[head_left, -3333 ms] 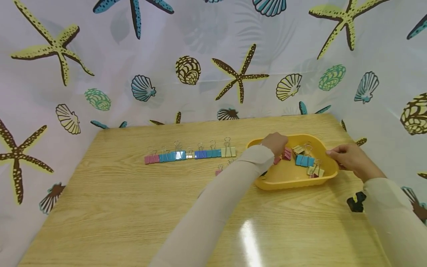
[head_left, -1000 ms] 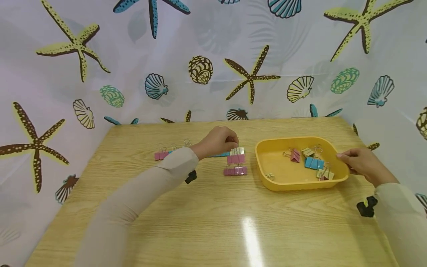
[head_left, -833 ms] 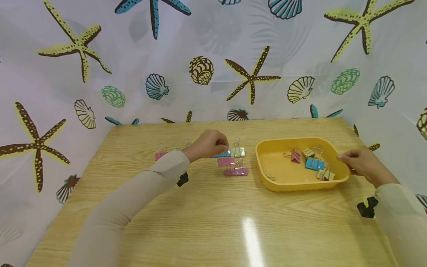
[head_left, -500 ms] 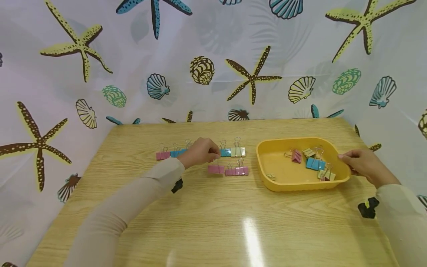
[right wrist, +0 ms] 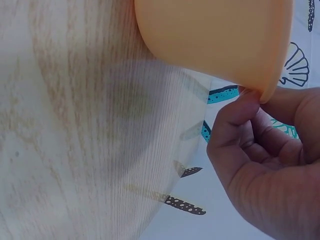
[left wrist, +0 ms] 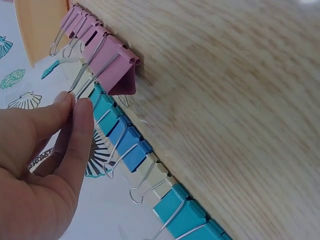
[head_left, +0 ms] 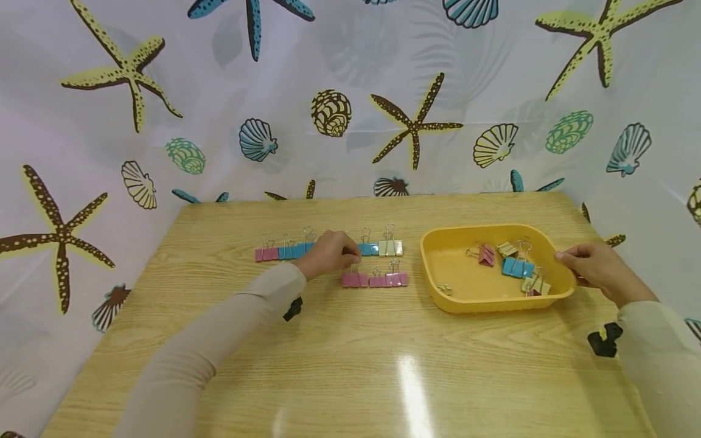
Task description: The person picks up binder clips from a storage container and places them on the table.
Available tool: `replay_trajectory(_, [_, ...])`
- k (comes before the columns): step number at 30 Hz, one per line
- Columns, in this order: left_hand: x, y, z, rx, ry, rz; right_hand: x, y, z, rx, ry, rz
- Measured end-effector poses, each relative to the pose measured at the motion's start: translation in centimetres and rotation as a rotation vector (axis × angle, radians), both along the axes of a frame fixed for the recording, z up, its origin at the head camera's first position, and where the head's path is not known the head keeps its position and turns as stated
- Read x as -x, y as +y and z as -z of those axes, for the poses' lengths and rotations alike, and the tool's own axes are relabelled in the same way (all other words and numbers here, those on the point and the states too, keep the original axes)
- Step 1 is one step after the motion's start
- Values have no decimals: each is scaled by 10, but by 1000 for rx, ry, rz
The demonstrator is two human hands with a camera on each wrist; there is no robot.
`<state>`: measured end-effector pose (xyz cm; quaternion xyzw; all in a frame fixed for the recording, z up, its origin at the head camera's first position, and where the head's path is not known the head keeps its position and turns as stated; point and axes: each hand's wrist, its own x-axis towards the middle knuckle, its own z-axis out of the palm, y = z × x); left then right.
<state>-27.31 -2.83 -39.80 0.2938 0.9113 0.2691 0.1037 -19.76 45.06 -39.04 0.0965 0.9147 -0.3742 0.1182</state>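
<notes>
My left hand [head_left: 330, 252] pinches the wire handle of a pink binder clip [left wrist: 112, 65] between thumb and fingertip. This clip stands on the table at the left end of a short front row. Two more pink binder clips [head_left: 387, 280] stand to its right in line with it. At the right, my right hand [head_left: 594, 267] holds the rim of a yellow tray [head_left: 487, 305], thumb and finger pinching the edge in the right wrist view. Pink, blue and cream binder clips lie in the tray, such as a blue clip [head_left: 517, 267].
Behind the front row runs a longer row of binder clips, from a pink clip [head_left: 266, 254] at left through blue ones to a cream clip [head_left: 390, 248] at right. My left hand hides part of it. A patterned cloth [head_left: 339, 164] hangs behind the wooden table [head_left: 328, 365].
My left hand came out of the tray with the pink binder clip, then carried it left and down to the front row's left end. The right hand stays on the tray rim.
</notes>
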Motion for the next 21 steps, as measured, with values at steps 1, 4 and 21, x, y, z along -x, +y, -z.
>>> replay_trajectory(1, [0, 0, 1, -5, -3, -1, 0, 0, 0, -2, -2, 1])
replay_trajectory(4, [1, 1, 2, -15, -11, -6, 1, 0, 0, -4, -6, 6])
replay_trajectory(21, [5, 0, 10, -46, -48, -48, 1, -1, -2, -8, -11, 11])
